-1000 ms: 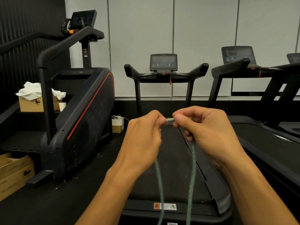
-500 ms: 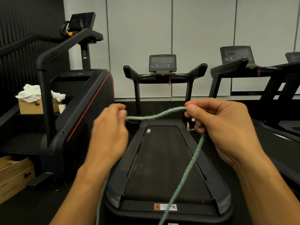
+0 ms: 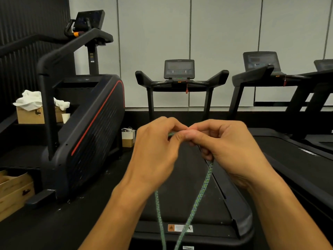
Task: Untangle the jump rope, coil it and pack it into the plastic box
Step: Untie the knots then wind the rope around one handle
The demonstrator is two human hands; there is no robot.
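Green braided rope [image 3: 201,193] hangs in two strands from both hands, held up over the near end of a treadmill [image 3: 182,199]. On the left, the left hand [image 3: 158,152] pinches the rope between thumb and fingertips. Touching it, the right hand [image 3: 228,148] pinches the same short stretch, its other fingers curled around the strand dropping below.

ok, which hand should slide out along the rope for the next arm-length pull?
Probably the left hand. Both hands pinch the rope together over the treadmill. The right hand has curled fingers around its strand, a better anchor, though either could go.
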